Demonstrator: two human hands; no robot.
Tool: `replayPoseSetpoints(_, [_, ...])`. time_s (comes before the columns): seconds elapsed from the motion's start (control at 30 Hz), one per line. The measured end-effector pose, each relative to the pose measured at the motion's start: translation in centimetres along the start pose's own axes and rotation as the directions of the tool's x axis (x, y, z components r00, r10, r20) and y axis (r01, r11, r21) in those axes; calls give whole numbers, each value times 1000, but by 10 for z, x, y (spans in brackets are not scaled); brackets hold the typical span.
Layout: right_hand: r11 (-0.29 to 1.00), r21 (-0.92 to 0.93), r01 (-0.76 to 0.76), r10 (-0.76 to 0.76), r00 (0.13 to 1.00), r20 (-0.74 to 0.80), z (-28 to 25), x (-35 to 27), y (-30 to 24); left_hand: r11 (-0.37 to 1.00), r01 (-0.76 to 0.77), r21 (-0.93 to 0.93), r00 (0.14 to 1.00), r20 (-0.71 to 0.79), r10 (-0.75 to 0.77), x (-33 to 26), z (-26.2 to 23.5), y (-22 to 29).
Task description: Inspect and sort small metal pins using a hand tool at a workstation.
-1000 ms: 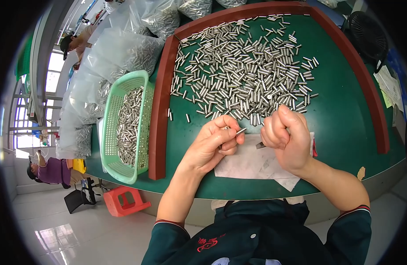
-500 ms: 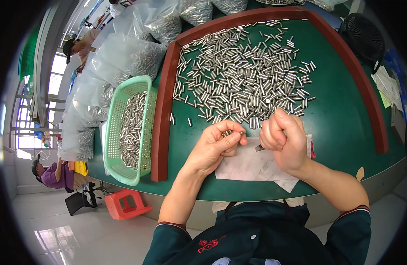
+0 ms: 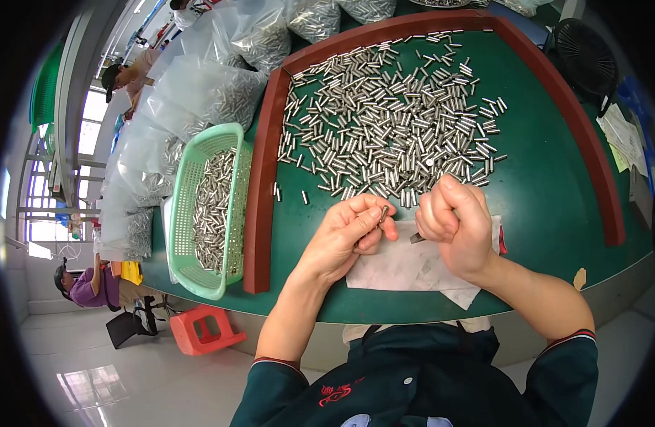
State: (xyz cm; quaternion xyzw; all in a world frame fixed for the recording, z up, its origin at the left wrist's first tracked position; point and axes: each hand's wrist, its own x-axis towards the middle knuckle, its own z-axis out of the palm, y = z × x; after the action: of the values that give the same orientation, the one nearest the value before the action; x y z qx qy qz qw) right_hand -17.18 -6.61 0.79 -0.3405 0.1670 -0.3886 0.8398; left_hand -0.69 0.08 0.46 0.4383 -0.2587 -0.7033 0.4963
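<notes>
Both 2 hands: left (image 3: 345,235) pinching 1 metal pin (image 3: 384,213), right (image 3: 455,224) fisted

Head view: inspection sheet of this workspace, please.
Surface: green table with red-brown raised border.
Job's things: heap of small metal cylinders; one cylinder pinched in left hand; white paper sheet under the hands.
Clutter: mint basket of cylinders, clear filled bags.
Hands: right hand closed in a fist; contents hidden.
Cables: nothing seen.
Surroundings: black fan, red stool, other people at left.
</notes>
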Motion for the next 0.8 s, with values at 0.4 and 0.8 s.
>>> replayPoseSetpoints(0.4, [1000,-6,8,-8,1000,1,0,0,2,986,18,-165,1000,-8,-19,-1,-3,6])
replayPoseSetpoints(0.8, [1000,-18,15,-14,1000,7,0,1,1,988,1,-156,999,-45,-8,-2,-4,6])
